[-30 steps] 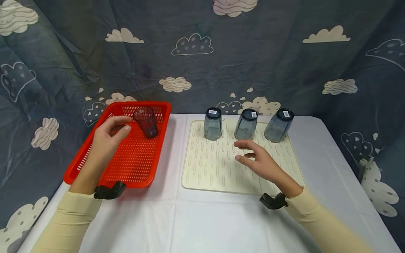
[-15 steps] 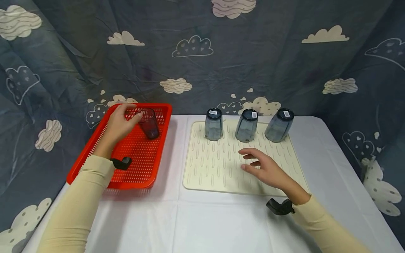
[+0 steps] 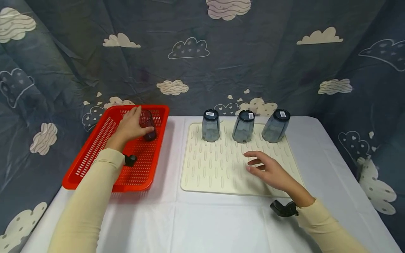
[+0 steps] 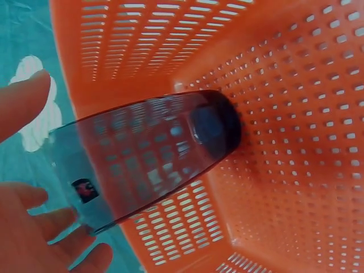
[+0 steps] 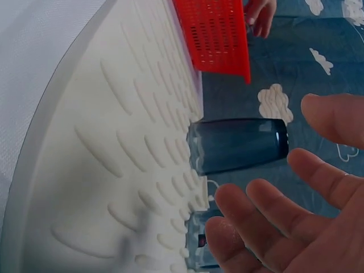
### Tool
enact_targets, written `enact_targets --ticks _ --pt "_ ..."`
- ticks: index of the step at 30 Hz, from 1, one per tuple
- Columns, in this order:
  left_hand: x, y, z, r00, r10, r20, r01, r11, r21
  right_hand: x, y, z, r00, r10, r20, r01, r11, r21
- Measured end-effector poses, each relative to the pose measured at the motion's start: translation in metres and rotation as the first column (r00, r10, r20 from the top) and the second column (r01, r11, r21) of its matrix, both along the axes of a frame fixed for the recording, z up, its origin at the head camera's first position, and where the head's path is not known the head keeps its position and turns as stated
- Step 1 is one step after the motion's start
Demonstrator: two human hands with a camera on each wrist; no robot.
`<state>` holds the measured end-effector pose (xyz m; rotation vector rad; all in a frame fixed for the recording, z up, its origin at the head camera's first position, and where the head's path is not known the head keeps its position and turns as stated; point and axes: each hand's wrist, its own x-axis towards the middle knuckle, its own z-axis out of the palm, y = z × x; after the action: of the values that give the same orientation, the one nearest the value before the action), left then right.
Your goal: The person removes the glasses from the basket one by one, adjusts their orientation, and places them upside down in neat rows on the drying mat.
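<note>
A dark tinted drinking glass leans in the red perforated basket. My left hand is at its rim, thumb and fingers spread to either side. In the left wrist view the thumb stands apart from the glass, and the fingers are close to the rim; whether they touch it I cannot tell. My right hand hovers above the cream drying mat, fingers loosely bent and holding nothing. Along the mat's back edge several similar glasses stand upside down: a left one, a middle one and a right one.
A white cloth covers the table. Behind it hangs a dark curtain with cloud prints, which also runs down both sides. The basket stands to the left of the mat, with a strip of white cloth between them.
My left hand has moved right and farther into the basket, reaching the glass there. My right hand has drawn back slightly toward the lower right, away from the upside-down glasses.
</note>
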<state>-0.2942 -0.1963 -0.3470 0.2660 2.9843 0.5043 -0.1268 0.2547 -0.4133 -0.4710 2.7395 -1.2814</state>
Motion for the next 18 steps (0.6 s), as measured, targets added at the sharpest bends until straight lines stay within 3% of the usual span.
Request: enact_targets --ticks 6,9,13,18 --pt "-0.0045 0.0007 -0.0059 0.997 0.036 -0.075 -0.045 0.993 -0.112 0.0022 0.0026 -0.0035 1.000 0.004 -0.004 -0.004 1.000 0.008" --pt "-0.0061 0.0004 -0.0067 0.993 0.072 -0.092 -0.083 0.990 -0.112 0.0043 0.0051 -0.0029 1.000 0.004 -0.003 -0.004 1.000 0.011" --pt "-0.0075 -0.0018 -0.0059 0.993 0.092 -0.074 -0.098 0.991 -0.091 0.0051 0.0073 -0.0001 1.000 0.007 0.000 -0.007 1.000 0.006" --pt "-0.0065 -0.0007 -0.0004 0.994 0.102 -0.032 -0.105 0.987 -0.124 0.0041 0.0095 -0.0015 1.000 0.008 -0.002 -0.008 1.000 -0.001"
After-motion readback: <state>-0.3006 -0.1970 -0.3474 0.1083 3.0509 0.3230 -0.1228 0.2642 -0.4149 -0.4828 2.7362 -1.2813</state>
